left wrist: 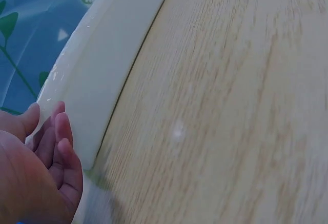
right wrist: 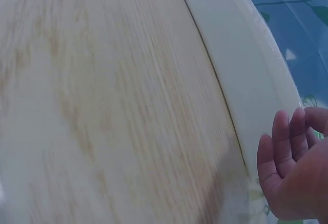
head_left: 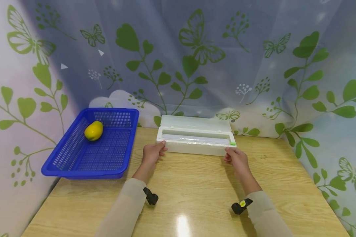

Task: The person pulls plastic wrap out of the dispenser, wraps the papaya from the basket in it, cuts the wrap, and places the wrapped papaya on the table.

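Note:
A white plastic-wrap dispenser box (head_left: 195,148) lies lengthwise at the back of the table, its translucent lid (head_left: 195,123) tilted up behind it. Inside is a pale roll, and shiny clear plastic wrap (head_left: 192,143) lies along the front top edge. A green cutter tab (head_left: 232,144) sits at the right end of that edge. My left hand (head_left: 153,153) is at the box's front left corner, thumb and fingers pinching the edge of the wrap. At the front right corner my right hand (head_left: 236,157) pinches the wrap likewise, other fingers curled below. The clear film barely shows between the fingertips.
To the left, a blue plastic basket (head_left: 127,144) holds one yellow lemon-like fruit (head_left: 93,131). A patterned curtain (head_left: 178,65) rises right behind the box and along both sides of the wooden table (head_left: 190,184). Each wrist carries a small black camera mount (head_left: 150,196).

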The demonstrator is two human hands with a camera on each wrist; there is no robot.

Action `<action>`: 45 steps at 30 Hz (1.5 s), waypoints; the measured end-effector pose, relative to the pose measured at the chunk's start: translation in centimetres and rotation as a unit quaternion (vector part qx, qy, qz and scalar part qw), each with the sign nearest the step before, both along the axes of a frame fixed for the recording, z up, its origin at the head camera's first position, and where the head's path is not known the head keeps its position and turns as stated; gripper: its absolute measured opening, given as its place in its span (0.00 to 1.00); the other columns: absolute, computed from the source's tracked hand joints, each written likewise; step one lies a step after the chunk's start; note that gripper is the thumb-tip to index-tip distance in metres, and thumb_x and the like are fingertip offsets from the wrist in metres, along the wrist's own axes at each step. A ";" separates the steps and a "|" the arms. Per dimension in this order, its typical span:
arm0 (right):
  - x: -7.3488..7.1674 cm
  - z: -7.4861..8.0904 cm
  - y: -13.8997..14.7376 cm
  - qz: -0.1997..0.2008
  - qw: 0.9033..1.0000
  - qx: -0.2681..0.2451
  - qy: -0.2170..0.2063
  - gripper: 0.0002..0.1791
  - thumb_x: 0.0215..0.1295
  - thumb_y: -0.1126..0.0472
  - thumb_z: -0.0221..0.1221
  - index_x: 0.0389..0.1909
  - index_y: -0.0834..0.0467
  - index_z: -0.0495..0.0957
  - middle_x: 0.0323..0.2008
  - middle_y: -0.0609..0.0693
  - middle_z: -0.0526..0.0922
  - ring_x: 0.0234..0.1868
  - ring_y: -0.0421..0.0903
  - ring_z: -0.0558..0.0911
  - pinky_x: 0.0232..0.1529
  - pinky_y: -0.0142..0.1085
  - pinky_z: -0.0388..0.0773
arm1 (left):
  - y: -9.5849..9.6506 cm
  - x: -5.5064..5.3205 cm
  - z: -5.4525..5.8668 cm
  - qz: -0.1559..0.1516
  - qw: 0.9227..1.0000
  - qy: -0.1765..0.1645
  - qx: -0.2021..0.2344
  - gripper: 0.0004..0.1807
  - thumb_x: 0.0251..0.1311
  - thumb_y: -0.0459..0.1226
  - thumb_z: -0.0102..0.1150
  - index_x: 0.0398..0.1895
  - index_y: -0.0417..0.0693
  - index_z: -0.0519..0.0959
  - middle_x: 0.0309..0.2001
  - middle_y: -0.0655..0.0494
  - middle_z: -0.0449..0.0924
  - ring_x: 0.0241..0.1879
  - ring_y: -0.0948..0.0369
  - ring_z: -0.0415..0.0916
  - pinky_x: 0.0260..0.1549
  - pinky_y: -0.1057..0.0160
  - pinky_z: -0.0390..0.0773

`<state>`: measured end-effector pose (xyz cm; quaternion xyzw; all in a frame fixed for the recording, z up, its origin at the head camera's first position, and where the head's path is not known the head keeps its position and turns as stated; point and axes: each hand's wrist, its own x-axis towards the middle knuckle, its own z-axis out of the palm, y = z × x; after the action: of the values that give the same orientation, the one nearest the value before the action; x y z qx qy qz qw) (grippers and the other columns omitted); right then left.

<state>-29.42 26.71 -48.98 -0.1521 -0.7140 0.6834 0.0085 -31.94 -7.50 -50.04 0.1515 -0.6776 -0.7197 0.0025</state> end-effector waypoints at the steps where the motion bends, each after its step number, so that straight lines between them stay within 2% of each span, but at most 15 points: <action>1: 0.0 0.1 0.0 0.000 1.000 0.001 0.002 0.21 0.74 0.53 0.58 0.54 0.68 0.74 0.27 0.43 0.78 0.31 0.40 0.83 0.42 0.35 0.83 | 0.0 0.0 0.1 -0.001 1.000 0.005 -0.004 0.18 0.65 0.45 0.66 0.40 0.34 0.85 0.32 0.49 0.89 0.27 0.57 0.81 0.28 0.60 0.79; 9: 0.3 0.8 0.0 0.013 0.999 0.041 0.017 0.22 0.74 0.49 0.58 0.50 0.67 0.75 0.27 0.43 0.78 0.31 0.40 0.82 0.43 0.37 0.83 | -0.2 -0.1 0.4 0.005 0.999 0.029 -0.031 0.16 0.65 0.40 0.66 0.41 0.33 0.86 0.29 0.49 0.89 0.23 0.56 0.78 0.24 0.63 0.74; 18: 0.2 0.8 0.3 0.026 0.997 0.070 0.018 0.24 0.75 0.49 0.57 0.53 0.68 0.75 0.30 0.45 0.79 0.33 0.41 0.83 0.45 0.38 0.83 | 0.2 0.0 1.5 0.011 0.995 0.031 -0.091 0.17 0.64 0.46 0.66 0.40 0.40 0.87 0.30 0.51 0.89 0.35 0.42 0.84 0.30 0.60 0.77; 21: 0.3 0.8 0.3 0.027 0.997 0.068 0.017 0.24 0.75 0.49 0.57 0.53 0.68 0.75 0.29 0.44 0.79 0.31 0.40 0.82 0.43 0.37 0.83 | 0.2 0.1 1.6 0.010 0.996 0.029 -0.086 0.15 0.65 0.43 0.65 0.41 0.39 0.87 0.31 0.49 0.89 0.36 0.40 0.83 0.31 0.58 0.78; 24: 0.6 1.4 0.0 0.029 0.997 0.064 0.012 0.22 0.75 0.52 0.57 0.53 0.69 0.74 0.28 0.45 0.79 0.31 0.41 0.83 0.43 0.38 0.83 | 0.2 0.1 1.4 0.012 0.996 0.035 -0.078 0.14 0.66 0.41 0.64 0.42 0.37 0.87 0.32 0.48 0.89 0.36 0.40 0.83 0.33 0.55 0.81; 29: 0.6 1.3 -0.1 0.025 0.997 0.074 0.019 0.22 0.75 0.51 0.57 0.52 0.69 0.75 0.27 0.44 0.79 0.32 0.43 0.84 0.42 0.38 0.83 | -0.2 0.2 1.4 0.001 0.997 0.050 -0.064 0.13 0.66 0.40 0.63 0.44 0.39 0.87 0.31 0.49 0.89 0.37 0.37 0.82 0.36 0.52 0.82; 30: 0.3 1.0 0.1 0.022 0.997 0.075 0.023 0.23 0.75 0.50 0.57 0.52 0.68 0.75 0.27 0.44 0.79 0.32 0.43 0.84 0.42 0.38 0.83 | -0.2 0.2 1.5 -0.001 0.997 0.055 -0.062 0.13 0.66 0.40 0.63 0.45 0.39 0.87 0.31 0.50 0.89 0.36 0.37 0.81 0.35 0.52 0.82; 33: 0.1 1.6 -0.1 0.021 0.996 0.077 0.034 0.22 0.75 0.51 0.57 0.50 0.69 0.75 0.25 0.42 0.78 0.29 0.41 0.84 0.41 0.39 0.83 | -0.3 -0.1 1.8 -0.002 0.996 0.066 -0.061 0.13 0.66 0.41 0.64 0.45 0.40 0.87 0.27 0.53 0.86 0.31 0.41 0.80 0.35 0.52 0.82; 39: -0.3 2.7 0.0 0.011 0.995 0.099 0.024 0.20 0.75 0.52 0.56 0.50 0.68 0.76 0.24 0.40 0.78 0.27 0.37 0.81 0.43 0.40 0.83 | -0.4 -1.0 2.2 0.001 0.995 0.075 -0.063 0.12 0.63 0.42 0.66 0.42 0.42 0.88 0.19 0.61 0.79 0.18 0.61 0.67 0.25 0.62 0.72; 45: -1.0 3.7 0.1 0.010 0.996 0.088 0.007 0.19 0.75 0.52 0.56 0.51 0.65 0.76 0.27 0.42 0.78 0.29 0.37 0.81 0.45 0.39 0.83 | -0.4 -1.6 2.8 0.002 0.995 0.077 -0.064 0.12 0.63 0.41 0.66 0.39 0.39 0.87 0.18 0.62 0.78 0.14 0.65 0.59 0.18 0.66 0.63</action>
<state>-30.38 26.77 -45.25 -0.1387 -0.7730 0.6188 0.0201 -33.51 -7.90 -47.22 0.0968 -0.7198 -0.6843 0.0660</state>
